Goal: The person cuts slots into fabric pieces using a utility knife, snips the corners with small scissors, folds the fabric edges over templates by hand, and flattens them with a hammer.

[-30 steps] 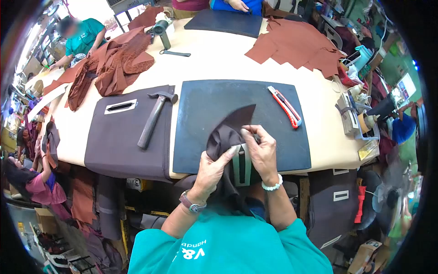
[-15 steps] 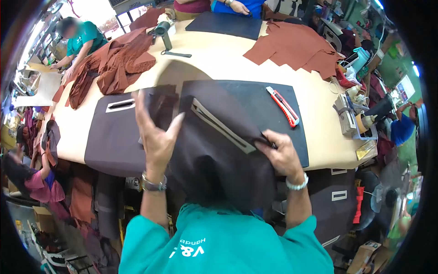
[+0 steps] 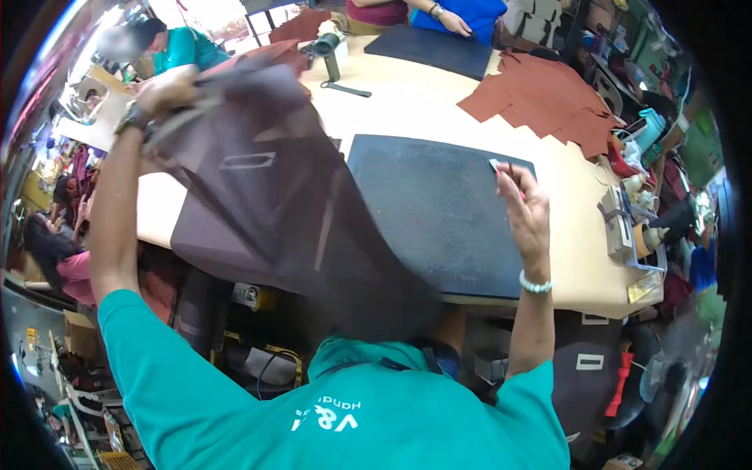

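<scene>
Lifting the dark brown panel (image 3: 313,204) seems the step in hand; the next move calls for a firm hold. The left hand (image 3: 167,92) clutches its far end, the rest hanging past the near edge of the worktable (image 3: 580,258); the right hand (image 3: 526,207), grip unclear, covers most of a red utility knife (image 3: 494,165) near the far right corner of the black mat (image 3: 423,211)

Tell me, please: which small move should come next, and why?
Probably lower the brown sheet onto the dark panel: the left hand holds it raised on that side, while the right hand is at the red cutter.
</scene>
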Motion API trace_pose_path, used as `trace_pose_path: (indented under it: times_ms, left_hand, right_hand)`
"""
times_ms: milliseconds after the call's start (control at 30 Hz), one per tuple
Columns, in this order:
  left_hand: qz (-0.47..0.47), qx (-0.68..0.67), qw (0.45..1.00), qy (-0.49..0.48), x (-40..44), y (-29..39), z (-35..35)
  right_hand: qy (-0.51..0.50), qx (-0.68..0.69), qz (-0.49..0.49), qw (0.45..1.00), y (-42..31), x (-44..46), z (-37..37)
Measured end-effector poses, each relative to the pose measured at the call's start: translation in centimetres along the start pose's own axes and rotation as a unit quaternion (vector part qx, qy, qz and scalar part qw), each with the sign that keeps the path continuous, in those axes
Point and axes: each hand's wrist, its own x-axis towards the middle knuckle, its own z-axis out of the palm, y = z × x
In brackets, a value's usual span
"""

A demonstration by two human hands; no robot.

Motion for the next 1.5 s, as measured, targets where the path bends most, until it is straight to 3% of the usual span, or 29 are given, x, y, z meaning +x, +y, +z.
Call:
trace_pose_path:
  times_ms: [100,167,200,267,300,367,400,467,500,567,633,800,900,1167,1267,1500]
  left_hand:
    - [-0.258,0.01,0.964,0.058,-1.5,-13.5,3.9]
    - [-0.288,-0.091,0.948,0.103,-3.0,-15.4,7.1]
    - [-0.229,-0.197,0.941,0.154,-3.9,-11.9,8.4]
    - [-0.177,-0.507,0.838,0.098,-4.2,-2.3,9.6]
    - [-0.11,-0.568,0.814,0.054,-2.4,-0.1,11.9]
    - [-0.074,-0.621,0.776,0.08,-2.6,10.5,12.4]
    - [-0.003,-0.738,0.675,0.016,-1.5,14.1,14.1]
    - [0.011,-0.841,0.538,0.047,-0.4,22.9,15.3]
    - [0.056,-0.838,0.534,0.097,-0.4,26.3,15.8]
    - [0.073,-0.921,0.383,0.004,-1.6,31.3,14.6]
    - [0.11,-0.941,0.32,-0.01,-2.2,33.6,14.5]
    - [0.119,-0.955,0.273,0.009,-2.7,33.8,14.8]
    - [0.091,-0.956,0.277,0.045,-2.7,33.5,15.0]
    - [0.116,-0.928,0.342,0.089,-3.6,32.5,15.3]
    - [0.143,-0.927,0.343,0.051,-4.3,32.0,15.2]
    - [0.165,-0.916,0.358,0.075,-5.1,31.6,14.9]
  right_hand:
    - [0.012,0.08,0.076,0.994,2.6,-2.7,0.5]
    - [0.03,0.115,0.139,0.983,4.0,-4.3,1.3]
    - [0.02,0.125,0.167,0.978,4.7,-4.9,1.7]
    - [0.006,0.145,0.2,0.969,5.5,-5.9,2.5]
    - [0.0,0.156,0.205,0.966,5.5,-6.2,3.0]
    - [-0.006,0.208,0.194,0.959,3.7,-6.5,3.5]
    - [-0.009,0.24,0.188,0.952,2.5,-6.5,3.8]
    - [-0.028,0.299,0.167,0.939,0.0,-6.7,4.2]
    - [-0.031,0.338,0.17,0.925,-1.1,-6.9,4.6]
    - [-0.037,0.416,0.177,0.891,-2.5,-7.5,5.5]
    - [-0.013,0.418,0.199,0.886,-1.8,-7.9,6.8]
    - [0.046,0.404,0.207,0.89,0.4,-8.1,8.6]
    - [0.058,0.419,0.205,0.882,0.5,-7.7,8.9]
    - [0.033,0.421,0.224,0.879,0.7,-7.1,8.2]
    - [0.026,0.412,0.22,0.884,0.5,-6.6,8.0]
    - [0.015,0.416,0.221,0.882,-0.2,-6.3,7.7]
